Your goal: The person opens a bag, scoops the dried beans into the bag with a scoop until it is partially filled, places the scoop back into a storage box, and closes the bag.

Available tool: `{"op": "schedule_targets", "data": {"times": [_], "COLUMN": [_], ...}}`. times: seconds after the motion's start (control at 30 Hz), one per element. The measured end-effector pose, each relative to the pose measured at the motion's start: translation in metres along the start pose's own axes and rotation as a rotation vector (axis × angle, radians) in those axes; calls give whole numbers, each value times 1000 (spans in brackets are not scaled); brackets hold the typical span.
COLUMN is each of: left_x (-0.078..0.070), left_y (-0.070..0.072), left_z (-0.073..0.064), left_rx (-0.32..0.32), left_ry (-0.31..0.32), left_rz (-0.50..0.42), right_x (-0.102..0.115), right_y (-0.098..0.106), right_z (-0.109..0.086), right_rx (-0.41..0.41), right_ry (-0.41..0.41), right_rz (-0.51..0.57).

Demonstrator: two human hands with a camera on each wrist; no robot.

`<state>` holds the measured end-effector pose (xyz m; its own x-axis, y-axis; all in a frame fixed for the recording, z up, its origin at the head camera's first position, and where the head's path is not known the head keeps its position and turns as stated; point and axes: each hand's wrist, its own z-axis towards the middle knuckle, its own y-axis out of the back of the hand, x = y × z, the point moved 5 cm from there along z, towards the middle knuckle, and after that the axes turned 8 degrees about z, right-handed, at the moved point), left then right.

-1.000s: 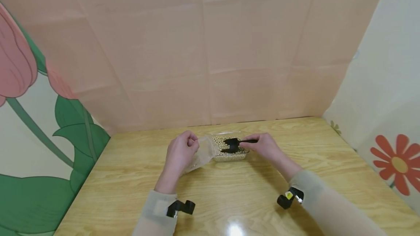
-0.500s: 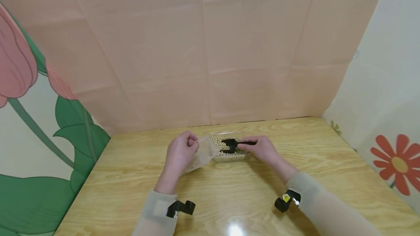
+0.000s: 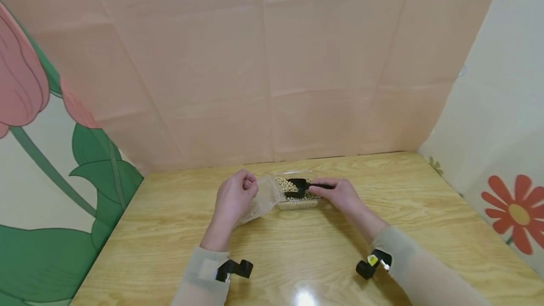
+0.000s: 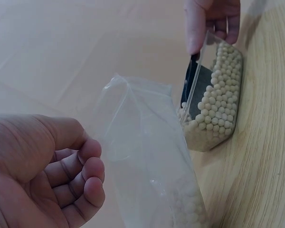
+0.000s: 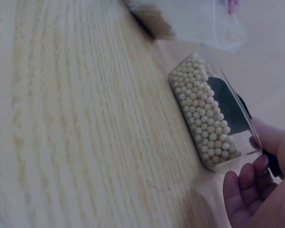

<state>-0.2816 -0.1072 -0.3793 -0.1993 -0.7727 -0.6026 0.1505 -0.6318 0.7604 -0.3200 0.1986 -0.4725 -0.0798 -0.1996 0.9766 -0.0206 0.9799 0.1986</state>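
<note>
A clear plastic box (image 3: 297, 205) full of small pale round beads (image 5: 202, 114) sits on the table. My right hand (image 3: 343, 196) pinches the handle of a black scoop (image 3: 301, 186), whose blade lies among the beads inside the box. Pale beads show between the scoop's dark side edges. Left of the box, my left hand (image 3: 233, 197) pinches the upper edge of a translucent plastic bag (image 4: 142, 137) between thumb and forefinger, its other fingers curled. The bag's mouth faces the box, close to its left end. Some beads lie at the bottom of the bag.
A wooden table (image 3: 280, 254) carries the box and bag. Behind it hangs a pink sheet (image 3: 263, 70). Flower-painted walls stand at left and right. Both sleeves carry a small black wrist camera (image 3: 233, 269).
My right hand and the scoop have shifted slightly left and lower, the blade changing its tilt among the beads. The left hand, bag and box look unmoved.
</note>
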Motion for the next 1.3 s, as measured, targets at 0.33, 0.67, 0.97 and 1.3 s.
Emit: {"op": "schedule_targets", "data": {"times": [0.33, 0.67, 0.97, 1.3], "left_x": [1, 0, 1, -1], "left_y": [-1, -1, -3, -3], "left_z": [0, 0, 0, 1], "left_rx": [3, -4, -6, -25], "left_ry": [1, -11, -11, -14], "left_rz": [3, 7, 10, 13], "right_x": [-2, 8, 15, 32], "right_y": [7, 15, 23, 25], "right_z": [-8, -15, -25, -32], "right_rx": [-33, -12, 20, 52], "right_ry": [-44, -46, -46, -19], "right_rz": [99, 144, 142, 108]}}
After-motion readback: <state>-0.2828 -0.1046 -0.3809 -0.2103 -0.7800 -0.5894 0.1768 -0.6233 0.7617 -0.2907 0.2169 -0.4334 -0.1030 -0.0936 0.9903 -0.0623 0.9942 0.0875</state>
